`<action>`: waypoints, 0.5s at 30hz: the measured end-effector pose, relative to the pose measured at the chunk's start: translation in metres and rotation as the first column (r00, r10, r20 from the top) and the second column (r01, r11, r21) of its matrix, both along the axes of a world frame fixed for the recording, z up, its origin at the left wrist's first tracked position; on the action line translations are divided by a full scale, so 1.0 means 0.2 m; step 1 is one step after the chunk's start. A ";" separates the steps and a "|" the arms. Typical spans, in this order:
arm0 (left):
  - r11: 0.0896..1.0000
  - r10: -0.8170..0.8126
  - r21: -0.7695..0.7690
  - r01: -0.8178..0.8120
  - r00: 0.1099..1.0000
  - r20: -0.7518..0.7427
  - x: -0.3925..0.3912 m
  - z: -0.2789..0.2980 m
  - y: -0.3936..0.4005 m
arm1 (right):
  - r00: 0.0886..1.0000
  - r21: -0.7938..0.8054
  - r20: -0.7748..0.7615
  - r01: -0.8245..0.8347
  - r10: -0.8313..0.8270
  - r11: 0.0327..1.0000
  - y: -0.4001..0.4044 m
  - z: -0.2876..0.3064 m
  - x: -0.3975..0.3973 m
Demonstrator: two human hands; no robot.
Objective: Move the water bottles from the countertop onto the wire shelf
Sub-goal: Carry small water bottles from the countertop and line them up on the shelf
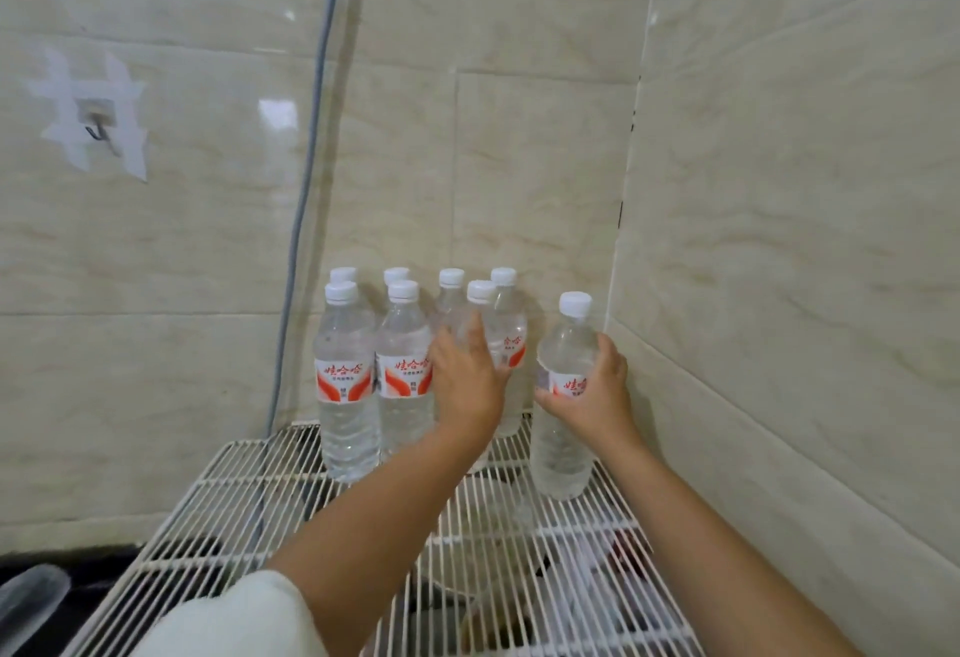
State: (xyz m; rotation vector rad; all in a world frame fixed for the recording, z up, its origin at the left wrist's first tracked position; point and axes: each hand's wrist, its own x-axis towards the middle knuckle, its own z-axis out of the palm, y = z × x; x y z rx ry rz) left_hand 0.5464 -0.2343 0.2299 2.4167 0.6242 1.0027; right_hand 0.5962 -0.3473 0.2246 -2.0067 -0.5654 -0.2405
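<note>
Wire shelf [249, 506]: white grid, its back edge against the tiled wall, its right edge near the side wall; dark, blurred things show through the wires below.

Back row: four water bottles stand upright along the shelf's back edge, only their white caps and upper bodies showing; the leftmost back bottle [343, 274] is almost hidden behind the front one.

Front row, left: two bottles stand upright and touching, the front-left bottle [345, 386] and the second front bottle [404, 381], both with red-and-white labels facing the camera.

Left hand [467, 381]: wrapped around the third front bottle [480, 300], fingers curled over its shoulder; only the cap and neck show above the hand (the base is hidden behind the forearm, so I cannot tell whether it rests on the wires).

Right hand [592, 396]: grasping the rightmost bottle [563, 428] at label height, thumb on the near side, fingers round the far side.

Rightmost bottle: upright, near the shelf's back right corner, apart from the others, its base at the wires.

Sleeve [244, 620]: white, on the left arm at the bottom edge.

Wall: a grey cable [306, 173] runs down behind the shelf's left side; a taped hook [98, 124] sits further left.
</note>
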 end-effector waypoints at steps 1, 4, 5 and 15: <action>0.996 -0.013 0.086 0.016 0.999 -0.029 -0.02 0.00 0.01 | 1.000 -0.021 -0.025 -0.001 0.000 1.000 -0.01 0.00 -0.01; 0.926 0.010 0.370 0.076 0.974 -0.225 -0.06 -0.04 0.07 | 0.993 -0.046 -0.112 -0.033 0.027 0.998 -0.01 0.02 -0.04; 0.890 0.037 0.444 0.104 0.954 -0.297 -0.08 -0.06 0.10 | 0.989 -0.056 -0.144 -0.037 0.028 0.998 -0.02 0.03 -0.05; 0.824 0.142 0.550 0.137 0.889 -0.435 -0.12 -0.10 0.12 | 0.994 -0.006 -0.095 0.053 -0.053 0.999 0.07 -0.01 -0.06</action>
